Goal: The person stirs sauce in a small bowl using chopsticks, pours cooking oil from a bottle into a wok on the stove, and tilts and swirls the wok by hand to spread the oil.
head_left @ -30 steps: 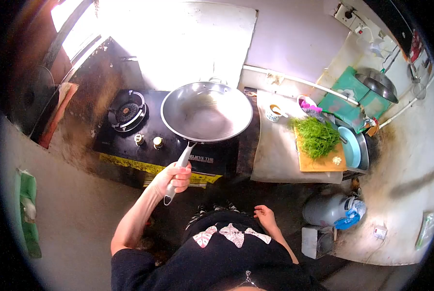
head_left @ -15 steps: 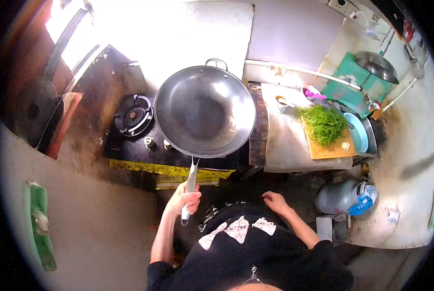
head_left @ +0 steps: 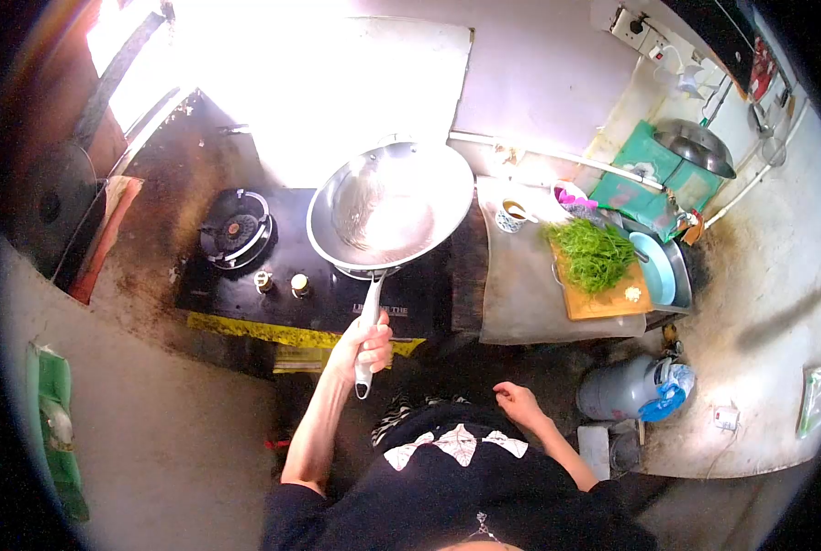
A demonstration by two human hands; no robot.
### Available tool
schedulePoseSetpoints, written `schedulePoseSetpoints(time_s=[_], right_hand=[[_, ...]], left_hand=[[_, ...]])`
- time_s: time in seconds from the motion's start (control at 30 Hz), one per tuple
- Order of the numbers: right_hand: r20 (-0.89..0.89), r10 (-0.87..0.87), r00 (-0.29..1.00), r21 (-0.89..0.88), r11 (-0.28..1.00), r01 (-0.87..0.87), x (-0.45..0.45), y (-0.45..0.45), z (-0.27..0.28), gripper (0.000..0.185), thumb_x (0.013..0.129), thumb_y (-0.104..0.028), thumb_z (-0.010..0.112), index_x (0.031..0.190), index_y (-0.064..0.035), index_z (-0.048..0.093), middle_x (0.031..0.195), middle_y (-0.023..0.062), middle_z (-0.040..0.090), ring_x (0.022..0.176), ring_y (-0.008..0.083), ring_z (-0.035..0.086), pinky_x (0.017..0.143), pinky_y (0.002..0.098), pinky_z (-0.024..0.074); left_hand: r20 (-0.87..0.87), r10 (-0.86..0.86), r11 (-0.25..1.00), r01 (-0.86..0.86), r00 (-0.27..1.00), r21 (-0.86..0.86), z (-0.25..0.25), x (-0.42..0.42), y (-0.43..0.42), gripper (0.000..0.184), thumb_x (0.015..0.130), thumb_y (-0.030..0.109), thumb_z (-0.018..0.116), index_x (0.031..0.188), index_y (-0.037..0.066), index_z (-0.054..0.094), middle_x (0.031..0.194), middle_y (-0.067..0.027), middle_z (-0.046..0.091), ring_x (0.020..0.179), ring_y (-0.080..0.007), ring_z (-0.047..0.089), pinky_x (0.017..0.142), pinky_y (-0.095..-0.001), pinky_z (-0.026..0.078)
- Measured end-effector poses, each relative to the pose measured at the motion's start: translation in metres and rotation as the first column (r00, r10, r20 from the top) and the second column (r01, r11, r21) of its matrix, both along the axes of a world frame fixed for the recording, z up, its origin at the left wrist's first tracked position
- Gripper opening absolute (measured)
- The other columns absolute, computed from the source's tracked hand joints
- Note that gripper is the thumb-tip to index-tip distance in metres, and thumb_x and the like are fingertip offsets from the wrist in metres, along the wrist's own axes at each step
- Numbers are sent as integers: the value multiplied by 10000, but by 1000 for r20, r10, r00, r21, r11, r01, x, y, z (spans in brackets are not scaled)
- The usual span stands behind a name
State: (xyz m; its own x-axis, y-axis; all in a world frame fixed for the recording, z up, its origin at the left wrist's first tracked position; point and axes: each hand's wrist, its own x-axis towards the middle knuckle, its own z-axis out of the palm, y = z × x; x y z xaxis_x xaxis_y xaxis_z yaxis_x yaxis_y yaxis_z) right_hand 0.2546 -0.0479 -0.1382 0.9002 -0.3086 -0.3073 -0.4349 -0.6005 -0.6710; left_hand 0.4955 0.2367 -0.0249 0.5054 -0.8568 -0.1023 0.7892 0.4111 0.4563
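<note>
My left hand point(head_left: 363, 352) is wrapped round the pale handle of a wok point(head_left: 387, 207). The wok is tilted, its shiny inside bare and bright with reflected light, over the right part of the black gas stove point(head_left: 323, 308). It hides the burner beneath, and whether it touches the stove I cannot tell. Close to my waist, my right hand point(head_left: 518, 402) hangs with loosely bent fingers slightly apart and nothing in it. The left burner point(head_left: 236, 228) shows beside the wok, with two knobs point(head_left: 299, 286) in front.
Right of the stove, a cutting board point(head_left: 603, 304) carries chopped greens point(head_left: 594, 254) and minced white bits point(head_left: 632, 294). A patterned cup point(head_left: 511, 216) stands behind it, a blue basin point(head_left: 653, 266) beside it. Below sits a gas cylinder point(head_left: 617, 389).
The wok has tipped and sunk nearer the stove, its bowl turned so that it looks narrower. My left hand still grips the handle. The view has shifted slightly; my right hand stays by my waist.
</note>
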Motion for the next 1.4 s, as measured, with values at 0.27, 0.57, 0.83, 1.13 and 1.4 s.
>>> schedulePoseSetpoints(time_s=[0.27, 0.57, 0.83, 1.13, 1.4], right_hand=[[42, 72, 997, 100, 992, -76, 15, 25, -10, 256, 827, -192, 562, 1046, -62, 583, 906, 149, 644, 805, 260, 633, 712, 349, 494], [-55, 202, 978, -8, 979, -203, 31, 30, 7, 273, 817, -186, 542, 1053, -59, 593, 965, 139, 640, 865, 296, 621, 764, 378, 487], [-35, 222, 974, -129, 966, -225, 39, 16, 21, 268, 819, -181, 544, 1052, -53, 582, 932, 154, 642, 860, 293, 625, 760, 372, 488], [-59, 73, 996, -70, 995, -77, 8, 16, 8, 258, 825, -173, 558, 1053, -56, 586, 937, 148, 645, 854, 282, 632, 760, 367, 493], [-56, 40, 998, -22, 999, -42, -10, 32, -9, 253, 825, -164, 547, 1049, -51, 582, 935, 145, 643, 850, 290, 629, 747, 371, 493]], left_hand=[[18, -74, 969, 67, 997, 238, 10, -10, 13, 155, 818, 96, 585, 881, 93, 443, 567, 47, 365, 379, -46, 349, 344, -239, 362], [188, -8, 911, -70, 982, 406, 7, -44, 44, 214, 773, 60, 595, 813, 78, 386, 510, 20, 358, 333, -78, 340, 317, -253, 340], [174, 118, 974, -147, 978, 170, -21, -15, 25, 204, 785, 105, 596, 854, 85, 405, 499, 38, 330, 331, -68, 329, 306, -250, 336], [100, 123, 981, -137, 987, 141, -30, 2, 2, 179, 804, 104, 585, 873, 86, 420, 540, 48, 347, 360, -53, 345, 326, -245, 359], [127, 88, 962, -118, 988, 247, -42, 12, 5, 173, 808, 91, 576, 895, 84, 426, 548, 43, 354, 367, -57, 351, 332, -242, 359]])
